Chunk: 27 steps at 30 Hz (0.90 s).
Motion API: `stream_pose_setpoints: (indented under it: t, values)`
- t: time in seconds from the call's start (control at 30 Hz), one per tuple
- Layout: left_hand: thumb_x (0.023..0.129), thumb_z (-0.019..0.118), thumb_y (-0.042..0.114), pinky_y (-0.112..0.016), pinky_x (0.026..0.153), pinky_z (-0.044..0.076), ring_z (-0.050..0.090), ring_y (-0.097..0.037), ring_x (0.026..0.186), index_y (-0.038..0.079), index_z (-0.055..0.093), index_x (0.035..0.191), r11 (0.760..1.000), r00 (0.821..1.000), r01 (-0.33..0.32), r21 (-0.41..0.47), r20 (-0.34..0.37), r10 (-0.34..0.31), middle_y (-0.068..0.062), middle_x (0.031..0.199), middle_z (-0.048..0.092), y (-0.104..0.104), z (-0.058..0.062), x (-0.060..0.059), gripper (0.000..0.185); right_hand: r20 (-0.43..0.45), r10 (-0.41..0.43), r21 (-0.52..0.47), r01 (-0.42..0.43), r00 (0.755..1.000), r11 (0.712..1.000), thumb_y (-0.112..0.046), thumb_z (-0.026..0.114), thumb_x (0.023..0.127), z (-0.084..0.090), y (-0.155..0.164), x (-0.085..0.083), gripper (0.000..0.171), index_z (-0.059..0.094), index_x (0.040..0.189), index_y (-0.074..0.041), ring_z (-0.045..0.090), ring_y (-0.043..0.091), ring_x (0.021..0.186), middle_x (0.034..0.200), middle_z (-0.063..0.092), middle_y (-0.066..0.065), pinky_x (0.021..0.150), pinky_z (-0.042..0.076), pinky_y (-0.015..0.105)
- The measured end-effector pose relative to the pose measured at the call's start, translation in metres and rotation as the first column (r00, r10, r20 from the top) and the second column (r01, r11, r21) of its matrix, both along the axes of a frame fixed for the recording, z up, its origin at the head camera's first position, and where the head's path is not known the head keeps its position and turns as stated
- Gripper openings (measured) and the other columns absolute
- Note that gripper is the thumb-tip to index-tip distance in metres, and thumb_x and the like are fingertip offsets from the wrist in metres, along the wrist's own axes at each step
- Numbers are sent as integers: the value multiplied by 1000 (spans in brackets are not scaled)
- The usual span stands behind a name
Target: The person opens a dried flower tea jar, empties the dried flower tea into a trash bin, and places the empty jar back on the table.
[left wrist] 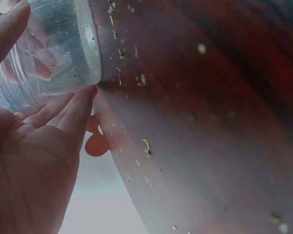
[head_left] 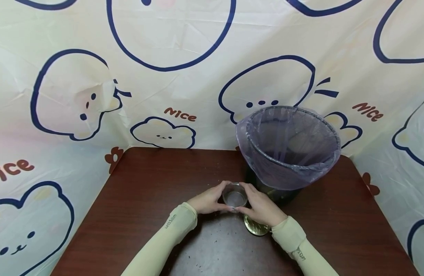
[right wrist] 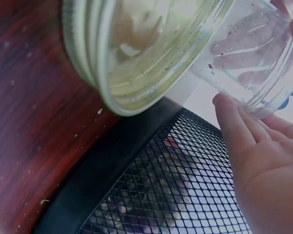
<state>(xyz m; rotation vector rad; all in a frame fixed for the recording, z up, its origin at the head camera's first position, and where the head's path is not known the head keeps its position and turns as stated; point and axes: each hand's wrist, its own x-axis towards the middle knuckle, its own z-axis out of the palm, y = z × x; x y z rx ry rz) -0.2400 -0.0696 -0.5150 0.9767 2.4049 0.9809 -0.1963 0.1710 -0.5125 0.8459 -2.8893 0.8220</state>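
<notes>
A clear, round, empty-looking jar (head_left: 235, 196) stands upright between both hands at the middle of the table. My left hand (head_left: 207, 200) grips its left side, thumb at the near side and fingers round the far side. From the right, my right hand (head_left: 262, 207) holds it the same way. Small specks cling to the jar wall (left wrist: 68, 44) in the left wrist view, where its base is right at the tabletop. A gold-coloured round lid (head_left: 256, 227) lies just below the right hand, partly covered by it; its rim (right wrist: 103, 92) looms large in the right wrist view.
Behind the right hand stands a black mesh bin (right wrist: 171, 200) with a translucent purple liner (head_left: 291, 174) folded over its rim. Small dry crumbs (left wrist: 146, 145) are scattered over the dark wooden table (head_left: 146, 184). A cartoon-printed cloth (head_left: 198, 92) hangs around the table.
</notes>
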Motion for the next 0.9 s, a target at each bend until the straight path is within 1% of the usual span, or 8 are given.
stream_pose_setpoints:
  t: [0.17, 0.27, 0.43, 0.53, 0.6, 0.7, 0.8, 0.9]
  values:
    - [93, 76, 44, -38, 115, 44, 51, -14, 139, 21, 31, 155, 1000, 1000, -12, -17, -6, 12, -2, 152, 51, 0, -1, -1, 80, -4, 0, -7, 0, 1000, 1000, -33, 80, 93, -1, 0, 0, 84, 37, 154, 6, 67, 32, 118, 145, 54, 21, 95, 58, 46]
    - [93, 77, 43, -40, 116, 44, 51, -17, 140, 18, 30, 157, 1000, 1000, -17, -22, -21, 17, -4, 154, 50, -1, -1, -1, 84, 0, -4, -6, 4, 1000, 1000, -34, 79, 93, -1, -1, 0, 85, 36, 155, 5, 66, 32, 120, 148, 52, 21, 96, 57, 46]
    - [89, 80, 48, -46, 121, 38, 38, -24, 151, 10, 17, 165, 999, 999, -34, -38, -37, 33, -10, 167, 33, -2, 0, 3, 106, 16, -14, 2, 14, 1000, 1000, -39, 79, 93, 3, -1, 5, 92, 32, 159, 3, 61, 35, 129, 156, 45, 23, 102, 54, 48]
    - [86, 82, 49, -47, 123, 34, 30, -24, 156, 14, 10, 167, 998, 998, -56, -41, -42, 54, -8, 172, 22, -4, 5, 6, 114, 1, -27, 25, 27, 1000, 999, -44, 76, 93, 8, 0, 9, 94, 30, 161, 2, 56, 37, 136, 162, 39, 24, 106, 51, 50]
    - [84, 85, 47, -47, 123, 35, 30, -24, 156, 18, 9, 168, 996, 995, -72, -44, -73, 69, -7, 172, 22, -8, 11, 9, 117, -38, -35, 50, 37, 999, 998, -48, 73, 95, 11, 1, 12, 91, 32, 161, 0, 54, 37, 138, 162, 39, 22, 107, 51, 51]
    - [81, 88, 46, -47, 121, 37, 32, -24, 155, 25, 7, 168, 993, 985, -101, -58, -143, 92, -5, 172, 25, -15, 22, 13, 121, -109, -31, 77, 39, 994, 996, -50, 70, 97, 17, 2, 17, 86, 36, 160, -3, 52, 35, 141, 162, 42, 19, 107, 51, 51]
    - [81, 88, 48, -48, 118, 41, 37, -25, 152, 28, 10, 168, 990, 968, -137, -46, -217, 124, -5, 170, 30, -23, 34, 19, 119, -193, 3, 86, 14, 981, 996, -48, 70, 97, 26, 2, 22, 80, 41, 158, -5, 52, 33, 141, 160, 46, 15, 106, 52, 50]
    - [85, 82, 51, -51, 117, 43, 42, -25, 150, 31, 16, 167, 984, 935, -177, -15, -316, 164, -2, 167, 35, -32, 45, 26, 107, -291, 58, 78, -37, 955, 996, -43, 73, 96, 36, 2, 27, 74, 46, 156, -8, 54, 30, 140, 156, 51, 12, 107, 52, 48]
